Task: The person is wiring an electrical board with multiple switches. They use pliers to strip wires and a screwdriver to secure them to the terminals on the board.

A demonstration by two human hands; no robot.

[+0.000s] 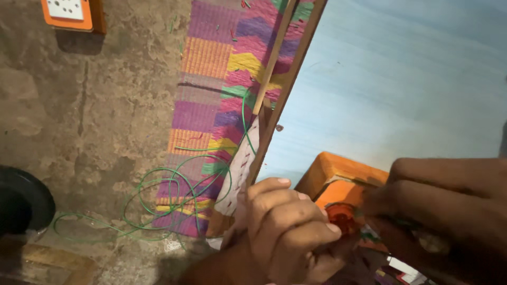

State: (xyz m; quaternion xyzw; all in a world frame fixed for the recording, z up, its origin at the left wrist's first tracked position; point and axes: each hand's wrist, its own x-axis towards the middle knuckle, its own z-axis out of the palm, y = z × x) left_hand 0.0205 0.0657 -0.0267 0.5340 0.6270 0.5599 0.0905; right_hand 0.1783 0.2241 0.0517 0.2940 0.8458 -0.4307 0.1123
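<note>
Fingers of the left hand point(288, 227) curl into a loose fist at the bottom of the view, thumb and forefinger pinched on a small orange-red round piece point(340, 217) (a spool or cap, too blurred to tell which). The right hand point(443, 211) comes in from the right edge, dark and out of focus, its fingers bent toward the same piece and meeting it from the other side; whether it truly grips the piece or only touches it cannot be told. The piece sits between the two hands, right at the left fingertips.

Just behind the hands stands an orange box-like block point(338, 171), its top edge showing above the knuckles. Beyond that, filling the space up and to the right of the hands, spreads a pale blue sheet of fine threads point(401, 79), stretched tight. A wooden frame bar point(288, 89) runs slantwise from above the left hand to the top of the view, with a thinner wooden stick point(270, 66) lying alongside it.

Left of the bar lies a striped woven mat point(211, 105) in purple, orange, pink, yellow and green. A green cord point(158, 198) loops in loose tangles over the mat's near end and onto the rough concrete floor point(105, 116), to the left of the left hand. Further left, at the edge, sits a dark round vessel point(21, 203); far up in the corner is an orange-framed socket board point(68, 13).
</note>
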